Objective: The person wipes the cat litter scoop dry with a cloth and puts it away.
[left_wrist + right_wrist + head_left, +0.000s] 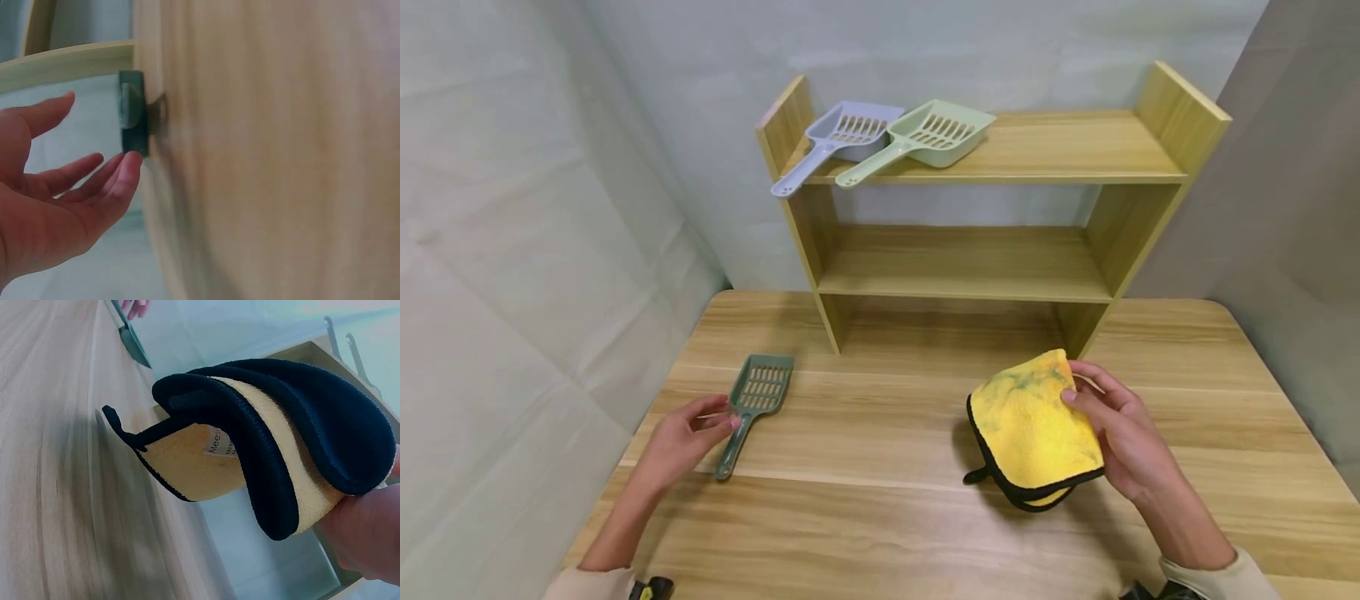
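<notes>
In the head view my left hand [681, 442] is beside a dark green slotted litter scoop [762, 392] that lies on the table with its handle toward me. The left wrist view has the thumb apart from the fingers, and one fingertip close to the scoop [132, 109]; whether it touches cannot be told. My right hand [1123, 433] pinches a folded yellow cloth [1033, 425] with black edging between thumb and fingers, above the table. Several folded layers of the cloth [269, 437], a white label and a black hanging loop show in the right wrist view.
A wooden shelf [962, 287] stands at the back of the table [850, 533]. On its top board, at the left, lie a lavender litter scoop [853, 125] and a pale green litter scoop [943, 133], handles jutting over the front edge. Pale fabric hangs behind.
</notes>
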Demonstrator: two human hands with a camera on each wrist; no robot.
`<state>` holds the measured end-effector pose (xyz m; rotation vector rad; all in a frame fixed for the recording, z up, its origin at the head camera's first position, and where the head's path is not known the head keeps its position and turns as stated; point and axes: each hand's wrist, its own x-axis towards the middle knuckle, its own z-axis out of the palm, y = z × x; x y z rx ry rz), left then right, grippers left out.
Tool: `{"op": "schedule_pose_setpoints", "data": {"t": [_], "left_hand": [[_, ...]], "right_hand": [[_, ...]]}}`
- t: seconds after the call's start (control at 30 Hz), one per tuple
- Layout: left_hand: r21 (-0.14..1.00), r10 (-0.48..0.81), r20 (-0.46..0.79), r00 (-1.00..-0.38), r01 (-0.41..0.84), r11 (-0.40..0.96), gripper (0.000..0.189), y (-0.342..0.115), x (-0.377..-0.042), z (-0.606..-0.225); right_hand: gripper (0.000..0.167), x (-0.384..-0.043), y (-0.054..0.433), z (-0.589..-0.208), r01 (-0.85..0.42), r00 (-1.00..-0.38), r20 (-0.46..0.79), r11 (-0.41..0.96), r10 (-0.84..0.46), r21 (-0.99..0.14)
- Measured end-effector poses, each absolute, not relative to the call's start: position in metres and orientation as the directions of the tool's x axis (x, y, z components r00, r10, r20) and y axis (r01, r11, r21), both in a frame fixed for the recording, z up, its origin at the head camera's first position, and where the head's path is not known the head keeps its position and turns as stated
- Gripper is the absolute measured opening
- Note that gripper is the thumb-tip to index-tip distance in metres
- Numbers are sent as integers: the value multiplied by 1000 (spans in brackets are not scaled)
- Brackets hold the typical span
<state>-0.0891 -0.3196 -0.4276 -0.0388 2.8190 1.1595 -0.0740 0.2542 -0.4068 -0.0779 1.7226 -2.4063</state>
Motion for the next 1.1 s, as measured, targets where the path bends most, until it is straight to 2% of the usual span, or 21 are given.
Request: {"op": "schedule_pose_setpoints", "data": {"t": [0.3, 0.47, 0.83, 1.1], "left_hand": [[660, -23, -145, -989, -114, 742, 65, -314, -95, -441], [619, -34, -169, -985, -133, 774, 57, -312, -97, -441], [643, 41, -109, -993, -39, 765, 49, -309, -95, -432], [627, 99, 3, -995, 79, 775, 36, -272, -90, -411]], "right_hand": [[35, -73, 254, -408, 114, -983, -62, -312, -172, -943], [35, -74, 252, -407, 123, -982, -70, -315, -173, -941], [34, -78, 252, -407, 138, -979, -83, -310, -185, -941], [33, -80, 249, -409, 159, -979, -109, -314, -173, -936]]}}
